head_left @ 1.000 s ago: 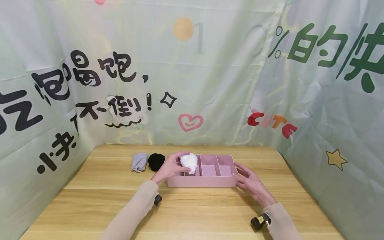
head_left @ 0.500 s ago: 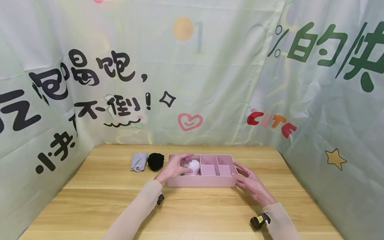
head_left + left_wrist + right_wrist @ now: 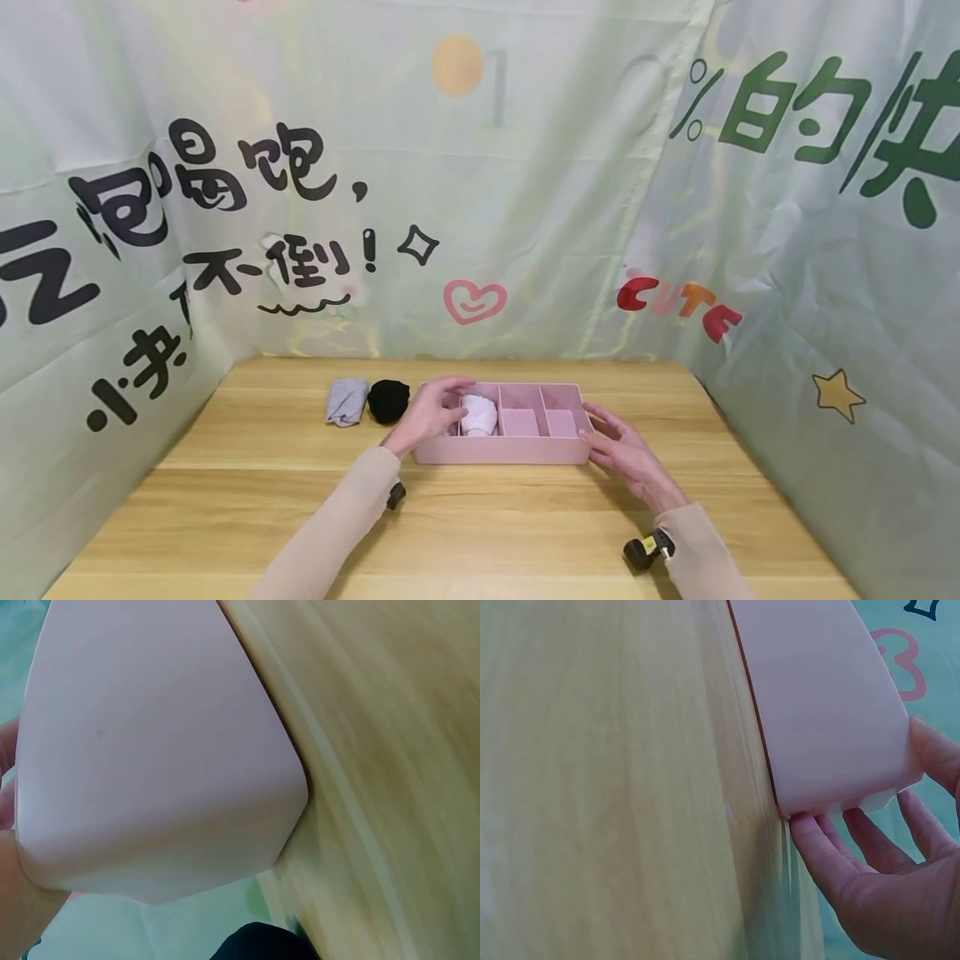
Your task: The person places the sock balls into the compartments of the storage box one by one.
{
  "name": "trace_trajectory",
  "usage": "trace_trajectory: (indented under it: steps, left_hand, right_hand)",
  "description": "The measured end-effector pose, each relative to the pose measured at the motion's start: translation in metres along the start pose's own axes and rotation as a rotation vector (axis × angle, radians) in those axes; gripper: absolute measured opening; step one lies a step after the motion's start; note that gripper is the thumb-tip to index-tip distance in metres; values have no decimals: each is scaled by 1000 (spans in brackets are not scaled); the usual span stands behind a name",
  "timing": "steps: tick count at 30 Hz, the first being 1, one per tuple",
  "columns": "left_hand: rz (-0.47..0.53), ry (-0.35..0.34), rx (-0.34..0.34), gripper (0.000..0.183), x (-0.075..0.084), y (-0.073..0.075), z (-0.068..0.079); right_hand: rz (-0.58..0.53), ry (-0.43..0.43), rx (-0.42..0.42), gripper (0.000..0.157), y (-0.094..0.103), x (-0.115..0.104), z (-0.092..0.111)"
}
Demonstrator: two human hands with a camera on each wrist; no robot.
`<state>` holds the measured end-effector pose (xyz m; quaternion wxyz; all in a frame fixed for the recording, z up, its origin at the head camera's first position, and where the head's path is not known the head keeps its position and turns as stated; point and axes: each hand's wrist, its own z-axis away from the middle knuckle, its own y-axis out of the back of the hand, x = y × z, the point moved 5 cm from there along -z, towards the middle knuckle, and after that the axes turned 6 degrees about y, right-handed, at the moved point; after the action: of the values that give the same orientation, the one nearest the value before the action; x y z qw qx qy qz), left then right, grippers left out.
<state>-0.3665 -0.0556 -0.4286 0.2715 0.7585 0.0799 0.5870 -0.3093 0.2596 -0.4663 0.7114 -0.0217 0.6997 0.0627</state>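
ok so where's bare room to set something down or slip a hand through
Bare: tabletop in front of the pink box, between the sleeves; tabletop right of the right hand; the box's two rightmost compartments. Crowded: the box's left half, with the left hand and white bundle; just left of it, the black bundle and gray bundle.

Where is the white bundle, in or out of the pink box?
In: the head view shows the white bundle between dividers of the pink box.

Box (image 3: 502, 451): pink | roll (image 3: 482, 418): white | ball (image 3: 388, 402): black | cloth (image 3: 347, 402): grey
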Motion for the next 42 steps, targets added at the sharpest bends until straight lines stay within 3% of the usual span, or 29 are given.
trace_trajectory:
  steps: [6, 12, 21, 30, 42]
  left_hand:
    - [16, -65, 59, 39, -2, 5, 5]
    - [24, -109, 174, 22, -8, 19, 12]
    - [78, -47, 259, 18, -20, 49, 21]
    - [142, 7, 276, 22, -34, 73, 31]
    - [138, 49, 290, 30, -60, 101, 39]
  right_hand:
    - [8, -21, 29, 64, 1, 3, 1]
    - [9, -8, 24, 65, 1, 4, 3]
    - [-1, -3, 15, 65, 1, 1, 1]
    - [0, 11, 1, 64, 0, -5, -1]
    - [-32, 5, 13, 63, 0, -1, 1]
